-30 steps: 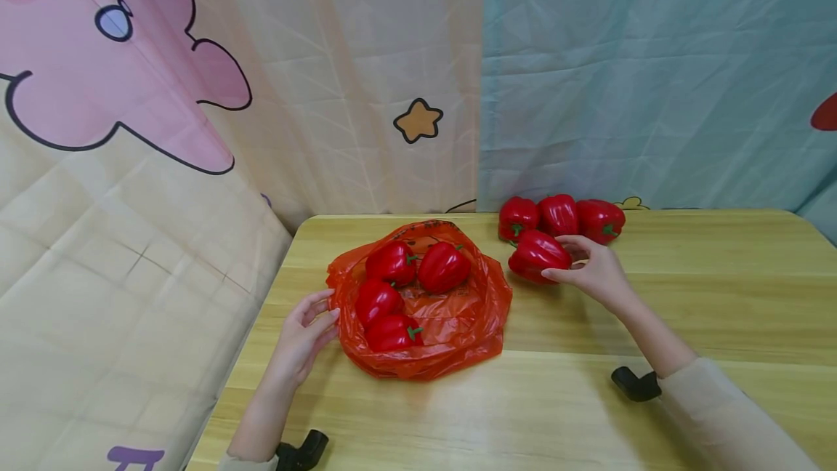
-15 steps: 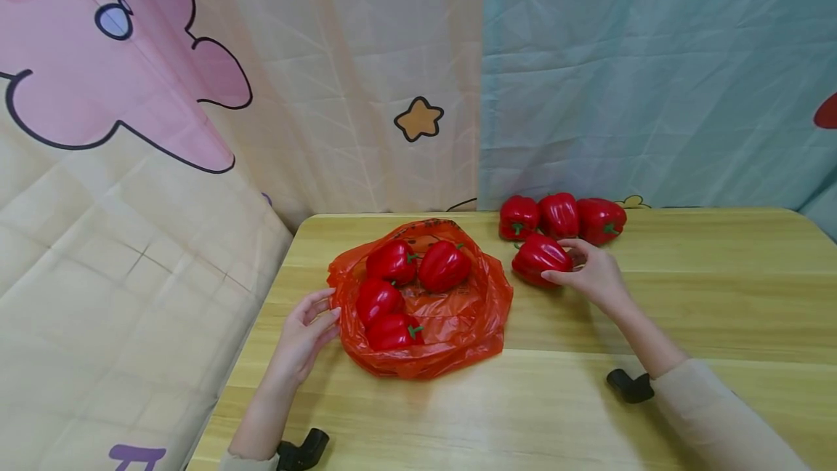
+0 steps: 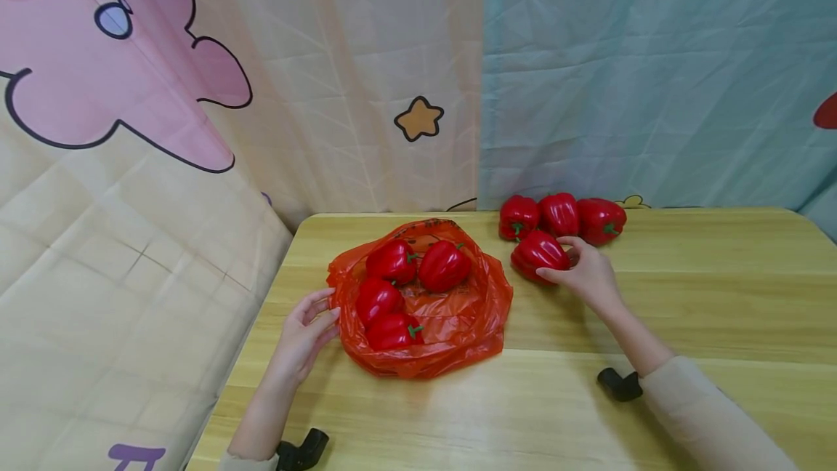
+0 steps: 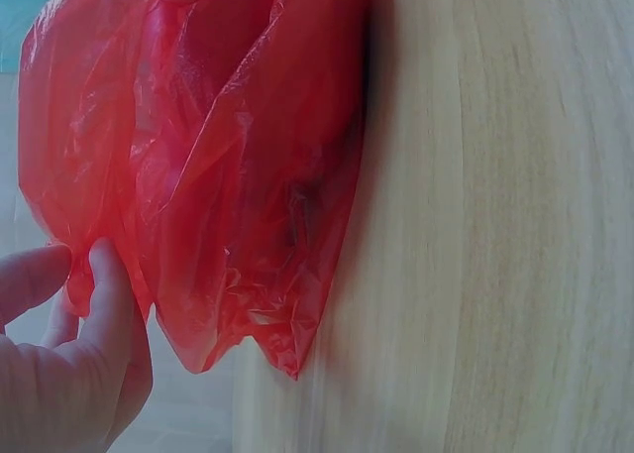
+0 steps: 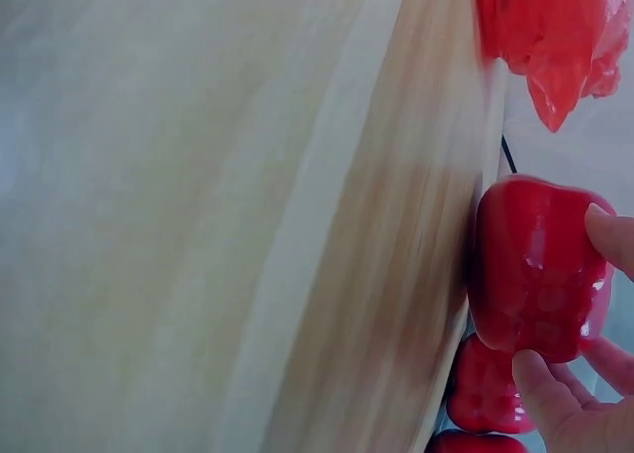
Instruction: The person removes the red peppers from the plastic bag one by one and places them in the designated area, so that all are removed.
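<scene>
Right of the bag (image 3: 467, 324), near side of three peppers (image 3: 559, 215): the held pepper (image 3: 536, 256) | right hand (image 3: 591, 278): fingers gripping its right end | left hand (image 3: 304, 336): fingers pinching the bag's left rim | tip: steadying that rim and gripping the slick-looking pepper firmly should help

The crinkled, translucent orange-red bag (image 3: 458, 318) at the centre of the frame looks like thin plastic film with a slight sheen. Right of it, the rounded red bell pepper (image 3: 538, 256) has smooth, glossy, plastic-looking skin. The pale yellow table (image 3: 543, 405) shows smooth, softly shining wood grain. At upper right, the creased blue-green curtain (image 3: 654, 78) looks like matt cloth.
</scene>
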A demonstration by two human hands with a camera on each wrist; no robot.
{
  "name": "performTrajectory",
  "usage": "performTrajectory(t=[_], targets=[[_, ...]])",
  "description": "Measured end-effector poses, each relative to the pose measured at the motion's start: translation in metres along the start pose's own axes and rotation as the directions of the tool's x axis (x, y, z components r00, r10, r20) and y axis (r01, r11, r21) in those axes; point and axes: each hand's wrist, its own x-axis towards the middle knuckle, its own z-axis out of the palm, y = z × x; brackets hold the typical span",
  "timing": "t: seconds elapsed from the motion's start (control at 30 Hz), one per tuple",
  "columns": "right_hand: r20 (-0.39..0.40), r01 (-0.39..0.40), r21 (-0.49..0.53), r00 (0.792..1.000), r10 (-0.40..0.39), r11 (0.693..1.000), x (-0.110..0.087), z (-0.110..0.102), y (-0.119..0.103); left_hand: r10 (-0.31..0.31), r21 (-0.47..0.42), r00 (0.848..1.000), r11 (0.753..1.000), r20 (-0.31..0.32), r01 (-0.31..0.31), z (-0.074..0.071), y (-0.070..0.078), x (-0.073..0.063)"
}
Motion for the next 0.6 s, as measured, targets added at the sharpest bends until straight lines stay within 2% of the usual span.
performTrajectory(t=[0.6], targets=[[-0.070,0.065,-0.082,0.995,-0.071,0.995,-0.0039,0.0074,-0.0013,-0.002,0.004,1.000,1.000,0.002,0.002,-0.0009,0.0007,-0.0006]])
